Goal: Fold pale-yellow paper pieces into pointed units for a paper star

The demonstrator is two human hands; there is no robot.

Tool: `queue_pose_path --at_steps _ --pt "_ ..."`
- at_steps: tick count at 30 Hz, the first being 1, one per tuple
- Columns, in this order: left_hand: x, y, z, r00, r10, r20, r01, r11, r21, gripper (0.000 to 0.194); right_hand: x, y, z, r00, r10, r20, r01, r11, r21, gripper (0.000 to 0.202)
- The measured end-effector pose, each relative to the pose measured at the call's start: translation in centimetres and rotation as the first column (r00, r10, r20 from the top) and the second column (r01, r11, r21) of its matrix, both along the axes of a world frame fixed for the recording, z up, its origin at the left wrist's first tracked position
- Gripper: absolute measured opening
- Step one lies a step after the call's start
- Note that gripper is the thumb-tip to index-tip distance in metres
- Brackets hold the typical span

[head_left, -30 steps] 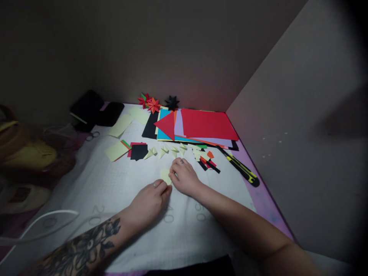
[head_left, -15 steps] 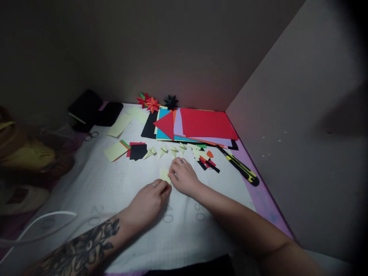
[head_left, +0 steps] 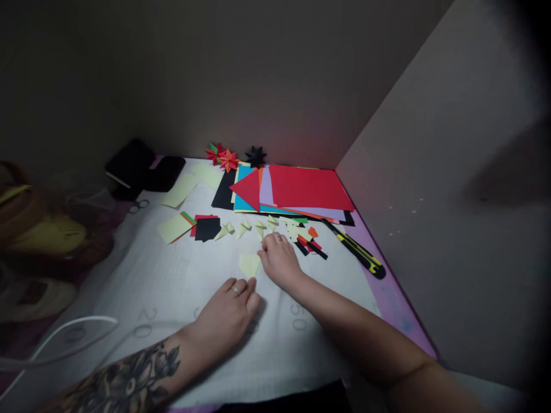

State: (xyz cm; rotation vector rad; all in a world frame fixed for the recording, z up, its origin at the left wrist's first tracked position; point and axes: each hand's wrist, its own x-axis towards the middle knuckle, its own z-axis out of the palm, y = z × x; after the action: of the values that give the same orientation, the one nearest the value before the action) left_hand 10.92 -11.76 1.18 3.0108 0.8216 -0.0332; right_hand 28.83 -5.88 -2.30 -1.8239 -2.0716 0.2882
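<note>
A small pale yellow piece of paper (head_left: pixel 249 264) lies flat on the white covered table, its lower end coming to a point. My left hand (head_left: pixel 230 310), with a ring on one finger, rests just below it, fingertips stretched out at that point. Beside the paper's right edge is my right hand (head_left: pixel 282 261), fingers bent downward and thumb apart, with nothing visible in its grasp. Behind, several folded pale yellow pieces (head_left: pixel 243 229) stand in a row, the nearest just beyond my right fingertips.
A yellow-and-black utility knife (head_left: pixel 357 250) lies at the right by paper scraps (head_left: pixel 313 245). Red sheets (head_left: pixel 314 186) top a stack at the back, with paper stars (head_left: pixel 228 160) behind. Paper squares (head_left: pixel 174 228), scissors (head_left: pixel 138 206) and a white cable (head_left: pixel 64 330) are leftward.
Both hands have loosened from the yellow paper. My left hand has drawn slightly back and flattened, my right has shifted right, and more of the paper shows, lower corners folded in.
</note>
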Motion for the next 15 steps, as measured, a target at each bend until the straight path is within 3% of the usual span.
queue_pose_path --at_steps 2,4,7,10,12,15 --pt "0.1 -0.3 -0.1 1.0 0.012 -0.014 -0.012 1.0 -0.001 0.02 0.7 0.2 -0.1 0.999 0.013 -0.053 -0.009 0.998 0.057 0.01" --pt "0.2 -0.4 -0.2 0.999 0.038 -0.015 -0.039 0.999 -0.007 0.023 1.6 -0.1 -0.1 0.974 0.145 -0.176 -0.113 0.977 0.179 0.02" --pt "0.2 -0.5 -0.2 0.998 0.069 -0.015 -0.069 0.997 -0.026 0.025 2.7 -1.1 0.1 0.864 0.454 -0.216 -0.37 0.865 0.339 0.028" --pt "0.1 -0.3 -0.3 0.998 0.066 -0.015 -0.066 0.997 -0.046 0.026 3.1 -2.3 0.1 0.773 0.625 -0.103 -0.563 0.752 0.342 0.034" --pt "0.1 -0.1 -0.3 0.999 0.052 -0.001 -0.052 0.997 -0.054 0.025 3.1 -2.9 0.0 0.762 0.647 -0.026 -0.611 0.731 0.304 0.037" --pt "0.0 0.0 -0.2 1.0 0.026 0.017 -0.025 0.998 -0.057 0.024 2.9 -3.2 -0.1 0.813 0.578 0.067 -0.576 0.784 0.231 0.038"
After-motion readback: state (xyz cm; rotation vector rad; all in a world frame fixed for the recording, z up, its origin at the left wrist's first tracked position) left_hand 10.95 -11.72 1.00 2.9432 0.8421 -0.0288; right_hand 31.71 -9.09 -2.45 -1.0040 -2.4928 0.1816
